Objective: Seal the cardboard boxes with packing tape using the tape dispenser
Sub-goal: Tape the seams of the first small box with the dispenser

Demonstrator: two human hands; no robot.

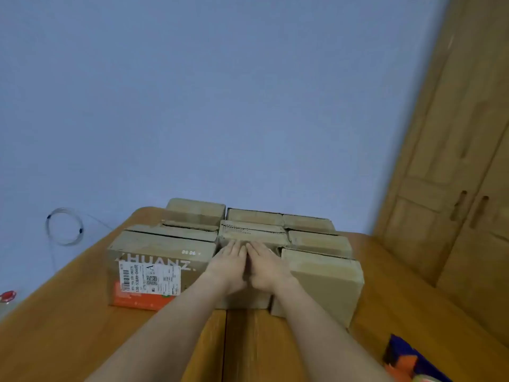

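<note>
A bunch of brown cardboard boxes sit close together on a wooden table (pixel 68 321). All of them look closed on top, so what is inside cannot be seen. The middle box (pixel 252 238) is at the front, between two bigger ones. The left hand (pixel 230 264) and the right hand (pixel 265 267) lie flat on its top, side by side and touching each other. The fingers are straight and press down on the box; they hold nothing.

The big box on the left (pixel 159 268) has white letters, a white label (pixel 150 278) with a bar code, and an orange strip along the bottom. The big box on the right (pixel 321 282) is plain brown and sits tilted. More small boxes (pixel 278 219) stand behind in rows, touching one another.

Something blue and orange (pixel 407 357) lies at the near right edge of the table; it is too blurry to tell what it is. At the far left edge is a red cap (pixel 7 296). The wall (pixel 220 92) behind is pale blue. A thin loop of wire (pixel 64 226) hangs on it. A wooden cupboard (pixel 454 188) with two doors stands on the right.
</note>
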